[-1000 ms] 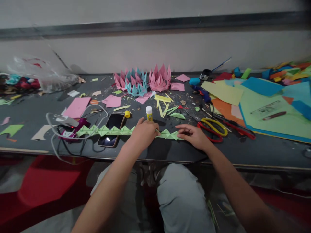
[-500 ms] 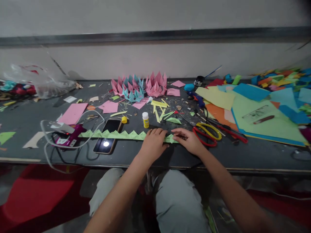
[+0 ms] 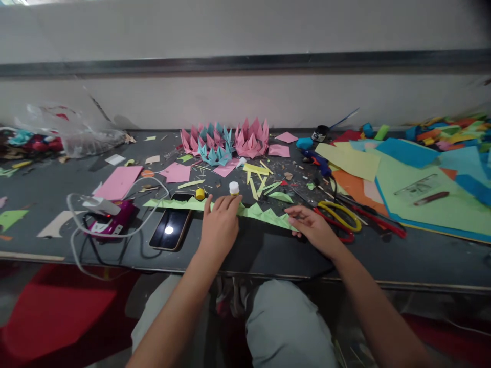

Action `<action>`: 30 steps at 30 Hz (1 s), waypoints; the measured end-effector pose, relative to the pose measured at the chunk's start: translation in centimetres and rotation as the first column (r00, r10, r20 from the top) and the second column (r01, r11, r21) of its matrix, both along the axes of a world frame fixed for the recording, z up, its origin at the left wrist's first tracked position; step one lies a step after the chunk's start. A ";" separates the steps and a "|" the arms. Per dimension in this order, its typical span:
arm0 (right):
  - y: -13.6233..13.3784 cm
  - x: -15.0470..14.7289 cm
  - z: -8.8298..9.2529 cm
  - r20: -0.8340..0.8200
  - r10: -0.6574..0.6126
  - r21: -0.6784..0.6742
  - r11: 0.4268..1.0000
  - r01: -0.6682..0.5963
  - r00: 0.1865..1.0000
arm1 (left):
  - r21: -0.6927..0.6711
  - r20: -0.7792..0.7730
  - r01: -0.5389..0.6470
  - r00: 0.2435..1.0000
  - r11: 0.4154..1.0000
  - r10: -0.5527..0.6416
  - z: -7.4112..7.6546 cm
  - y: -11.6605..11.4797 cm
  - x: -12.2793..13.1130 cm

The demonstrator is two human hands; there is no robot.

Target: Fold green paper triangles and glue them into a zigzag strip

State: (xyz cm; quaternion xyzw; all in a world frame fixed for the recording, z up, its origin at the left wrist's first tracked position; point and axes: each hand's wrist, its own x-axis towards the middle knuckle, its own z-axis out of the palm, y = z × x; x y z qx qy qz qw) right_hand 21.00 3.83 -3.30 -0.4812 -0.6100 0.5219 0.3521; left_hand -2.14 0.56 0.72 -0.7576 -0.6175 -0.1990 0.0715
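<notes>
A long light green paper strip with a folded zigzag upper edge runs crosswise in front of me, its left part over a phone. My left hand is closed on it near the middle, fingers over the paper and the thumb side partly hidden. At the strip's right end, my right hand pinches the paper between thumb and fingers. Just behind the left fingertips stands a glue stick, partly covered; its yellow cap lies to its left. Scissors with red and yellow handles are beside my right hand.
Pink and blue folded-paper crowns stand near the wall. A purple power box with a white cable is at left. Coloured sheets and a glue gun lie right, paper scraps between. A plastic bag sits far left.
My left hand has moved left along the strip. The strip has shifted right and away from the power box, its right end now lower. The camera view has shifted slightly.
</notes>
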 end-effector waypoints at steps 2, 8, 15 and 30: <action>-0.2 0.0 0.1 0.006 0.075 -0.037 0.997 -0.074 0.997 | 0.052 0.024 0.009 1.000 0.999 -0.010 0.4 0.1 -0.6; -0.3 0.2 -0.2 0.017 0.154 -0.095 0.984 -0.152 0.988 | 0.351 0.085 0.037 0.994 0.936 -0.071 0.7 0.3 -2.2; -1.0 -0.6 0.6 0.052 0.171 -0.097 0.981 -0.166 0.984 | 0.562 0.235 -0.181 0.971 0.807 0.054 1.3 2.1 -6.5; -2.0 -4.5 -0.4 0.244 0.163 0.115 0.974 -0.195 0.956 | -0.056 0.061 -0.448 0.891 0.892 0.451 1.1 2.7 -9.3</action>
